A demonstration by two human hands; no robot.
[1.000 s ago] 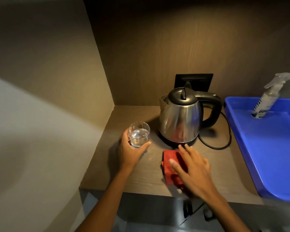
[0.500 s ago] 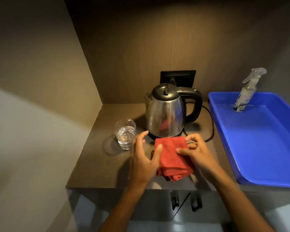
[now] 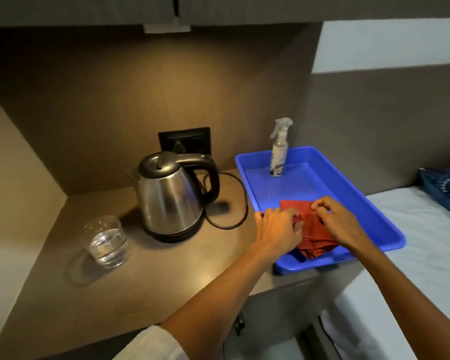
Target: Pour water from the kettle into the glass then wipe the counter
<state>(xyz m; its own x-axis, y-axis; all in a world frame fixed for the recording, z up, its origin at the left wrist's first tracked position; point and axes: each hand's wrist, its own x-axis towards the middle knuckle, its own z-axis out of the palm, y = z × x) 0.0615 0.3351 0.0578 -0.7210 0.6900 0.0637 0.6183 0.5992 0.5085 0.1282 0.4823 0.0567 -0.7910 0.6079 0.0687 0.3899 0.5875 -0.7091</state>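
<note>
Red cloth (image 3: 312, 224) held by both hands in blue tray (image 3: 374, 216).

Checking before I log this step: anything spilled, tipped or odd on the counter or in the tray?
Nothing stands out. The glass stands upright with water in it, the kettle sits on its base, and no puddle shows on the counter. Both hands, left hand and right hand, hold the red cloth inside the blue tray.

kettle (image 3: 170, 198) steel, upright | glass (image 3: 106, 241) part-filled | counter (image 3: 166, 268) brown
</note>
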